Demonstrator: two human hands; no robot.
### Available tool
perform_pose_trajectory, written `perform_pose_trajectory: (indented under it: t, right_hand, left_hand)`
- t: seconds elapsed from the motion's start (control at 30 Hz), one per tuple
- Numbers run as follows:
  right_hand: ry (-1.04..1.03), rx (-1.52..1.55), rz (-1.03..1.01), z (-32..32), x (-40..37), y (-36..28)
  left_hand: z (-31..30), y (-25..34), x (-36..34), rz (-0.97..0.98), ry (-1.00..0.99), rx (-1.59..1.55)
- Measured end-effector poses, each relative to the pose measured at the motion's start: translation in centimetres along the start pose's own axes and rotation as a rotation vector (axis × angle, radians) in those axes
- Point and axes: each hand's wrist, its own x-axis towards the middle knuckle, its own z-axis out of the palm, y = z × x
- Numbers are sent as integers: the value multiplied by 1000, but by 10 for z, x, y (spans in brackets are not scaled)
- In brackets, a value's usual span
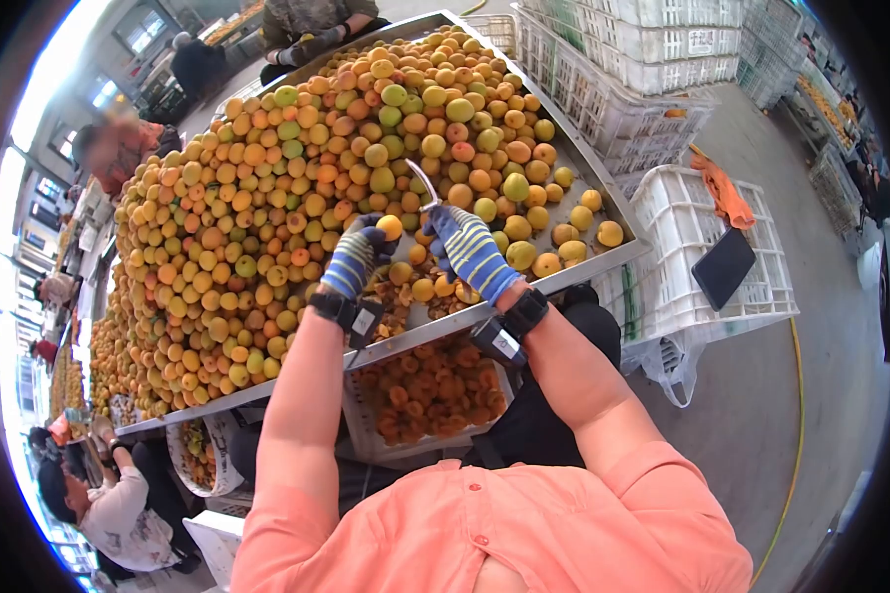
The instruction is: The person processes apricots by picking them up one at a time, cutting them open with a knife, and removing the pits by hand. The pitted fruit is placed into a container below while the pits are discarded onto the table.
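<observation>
– What's closest in?
– The orange shirt (524, 534), at six o'clock. Past it is the metal tray (603, 263), heaped with apricots (267, 198) from nine to twelve.
– And under its edge?
– A crate (430, 390) of cut fruit.
– The hands?
– Centre: the gloved left hand (351, 262) has its fingers curled round one apricot (390, 227). The right hand (470, 252) is closed on a knife (425, 186), blade toward twelve, just beside that fruit.

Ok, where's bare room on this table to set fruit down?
Bare grey metal shows only along the steel table by its right rim, beside a few loose apricots. The white slatted crate has free top left of the black flat slab. Elsewhere the apricot heap is packed.
</observation>
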Motion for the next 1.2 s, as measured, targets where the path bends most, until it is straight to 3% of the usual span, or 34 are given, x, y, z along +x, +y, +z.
perform_pose_trajectory:
  t: [0.03,0.1,0.13,0.17,0.2,0.27,0.37,0.4,0.5,0.57,0.67,0.77,0.87,0.97,1.1,1.13,1.17,1.2]
  right_hand:
    - [-19,40,54,3,-5,-5]
    - [-85,135,141,8,-6,-3]
    - [-113,103,126,12,-10,-3]
    - [-186,80,148,9,-7,3]
    - [-198,-201,-77,10,-9,7]
    - [-179,-893,-734,11,1,28]
    - [-209,-889,-881,14,-3,38]
    - [-221,-710,-649,19,-12,32]
    - [-131,-843,-756,21,-12,45]
    - [-126,-754,-587,25,-15,44]
    - [-88,-663,-354,32,-24,24]
    - [-49,-526,-514,33,-17,45]
    - [-62,-681,-597,32,-18,56]
    - [-56,-284,-452,45,-19,56]
    - [-256,-132,44,40,-33,26]
    - [-284,366,525,39,-42,8]
    - [-489,653,644,31,-36,14]
    - [-599,790,627,27,-33,22]
  left_hand:
    - [-11,-7,-4,5,-187,-289]
    - [-6,-14,-28,47,-218,-465]
    - [-4,-18,-36,71,-324,-547]
    - [14,-11,-57,112,-281,-611]
    - [17,-11,-67,90,-306,-680]
    - [17,-17,-76,88,-289,-718]
    - [14,-32,-81,158,-206,-625]
    - [12,-35,-80,182,-214,-584]
    - [15,-37,-80,232,-216,-519]
    - [15,-37,-79,262,-250,-514]
    - [23,-38,-82,256,-128,-484]
    - [22,-42,-80,267,-102,-440]
    - [23,-44,-81,265,-41,-356]
    - [31,-42,-89,312,13,-320]
    - [40,-38,-94,488,158,111]
    - [41,-37,-95,536,161,176]
    - [42,-35,-97,585,164,241]
    - [51,-23,-107,571,113,121]
